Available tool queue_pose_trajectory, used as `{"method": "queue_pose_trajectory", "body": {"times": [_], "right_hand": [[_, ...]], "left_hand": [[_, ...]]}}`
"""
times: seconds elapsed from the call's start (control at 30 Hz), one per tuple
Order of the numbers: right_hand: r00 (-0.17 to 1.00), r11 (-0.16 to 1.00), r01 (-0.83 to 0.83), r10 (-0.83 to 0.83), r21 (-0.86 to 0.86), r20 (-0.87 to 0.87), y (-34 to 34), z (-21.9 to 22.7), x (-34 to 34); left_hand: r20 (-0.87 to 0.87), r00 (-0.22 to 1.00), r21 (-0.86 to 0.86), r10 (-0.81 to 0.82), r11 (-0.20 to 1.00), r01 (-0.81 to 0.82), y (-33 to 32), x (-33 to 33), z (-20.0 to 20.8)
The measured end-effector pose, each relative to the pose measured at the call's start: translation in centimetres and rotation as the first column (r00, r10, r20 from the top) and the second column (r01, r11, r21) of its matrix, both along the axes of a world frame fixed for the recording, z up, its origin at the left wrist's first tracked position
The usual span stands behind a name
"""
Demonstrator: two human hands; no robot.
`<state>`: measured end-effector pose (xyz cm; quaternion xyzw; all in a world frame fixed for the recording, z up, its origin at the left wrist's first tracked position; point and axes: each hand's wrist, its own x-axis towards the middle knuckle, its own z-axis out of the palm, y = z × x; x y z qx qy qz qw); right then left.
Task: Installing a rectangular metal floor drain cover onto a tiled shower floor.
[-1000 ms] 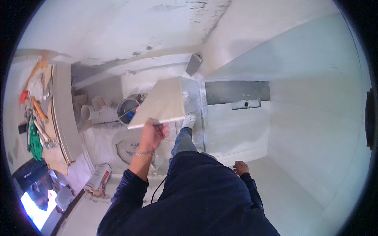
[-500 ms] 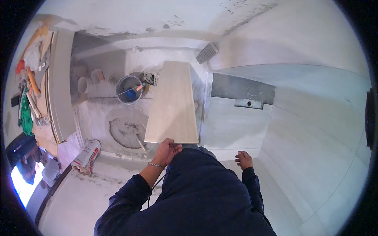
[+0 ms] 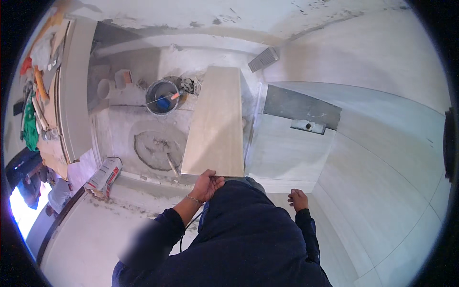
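Item one: a long, pale beige, rectangular tile-like panel (image 3: 215, 119), lying lengthwise ahead of the torso, its near end just before the dark blue jacket (image 3: 253, 234). I see the left hand (image 3: 206, 185) pinching that near edge, thumb on top; the fingers below are partly hidden, so I cannot tell how far they reach underneath. Item two: the right hand (image 3: 299, 199), well apart from the panel beside the jacket, loosely curled; I cannot tell whether its fingertips meet the palm. Item three: a round, dark grey bucket (image 3: 160, 114) left of the panel, its blue contents hard to identify. Obscured: the floor beneath the panel; the left sleeve (image 3: 143, 244), blurred; a black object (image 3: 448, 143), cut off at the right rim.
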<state>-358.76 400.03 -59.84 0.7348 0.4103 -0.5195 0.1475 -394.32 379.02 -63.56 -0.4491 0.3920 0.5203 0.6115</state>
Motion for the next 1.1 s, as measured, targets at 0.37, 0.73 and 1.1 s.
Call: {"method": "queue_pose_trajectory", "body": {"times": [0.37,0.73,1.1], "right_hand": [[0.945,0.982,-0.187,0.175,-0.018,-0.276,1.1,1.8,-9.7],[0.757,0.941,-0.29,0.115,-0.173,-0.643,3.0,3.0,-25.8],[0.564,0.773,0.491,-0.634,-0.402,-0.529,-0.4,-0.6,-30.5]], "left_hand": [[-0.187,0.94,0.082,-0.286,0.949,0.305,6.2,-0.9,3.7],[-0.267,0.933,0.155,-0.24,0.945,0.287,12.2,-1.8,5.9],[-0.698,0.091,-0.096,-0.711,0.218,0.971,5.9,-2.5,4.9]]}}
